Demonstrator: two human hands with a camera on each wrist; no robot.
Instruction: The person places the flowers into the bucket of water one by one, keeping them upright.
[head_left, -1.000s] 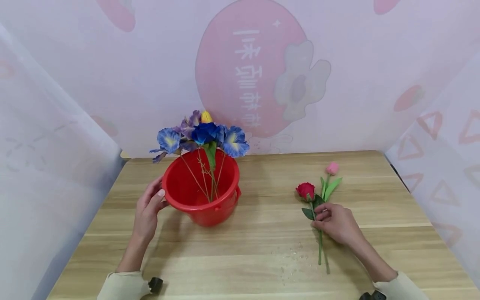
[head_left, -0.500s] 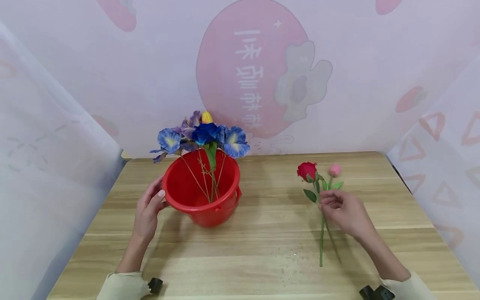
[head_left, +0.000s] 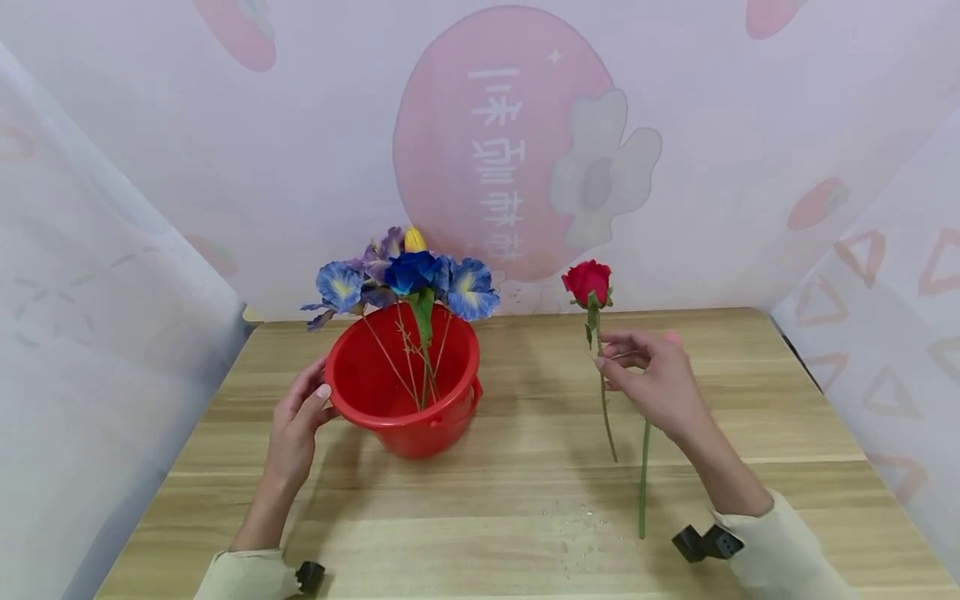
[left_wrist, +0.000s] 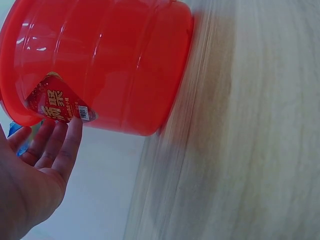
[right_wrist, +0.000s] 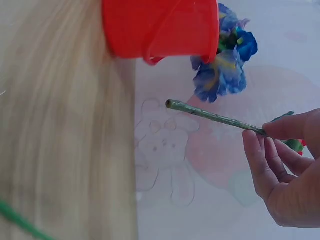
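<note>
My right hand (head_left: 652, 379) pinches the stem of a red rose (head_left: 588, 283) between thumb and fingers and holds it raised over the table's right half. In the right wrist view the green stem (right_wrist: 215, 117) points toward the bucket with its cut end free. My left hand (head_left: 300, 421) rests against the left side of a red bucket (head_left: 420, 437), its fingers (left_wrist: 69, 145) touching the outer wall by a diamond-shaped label (left_wrist: 57, 100). Blue and purple irises (head_left: 471, 289), a dark blue rose (head_left: 411, 272) and a yellow tulip (head_left: 414, 240) stand in the bucket.
A pink tulip lies on the wooden table (head_left: 510, 492), its stem (head_left: 643, 492) showing below my right hand and most of its bloom hidden behind it. Small clear droplets (head_left: 588, 525) are scattered at the front. A printed curtain (head_left: 300, 125) hangs behind and beside the table.
My right hand has lifted the red rose off the table beside the pink tulip and moved it left and up, upright. The left hand has stayed at the bucket.
</note>
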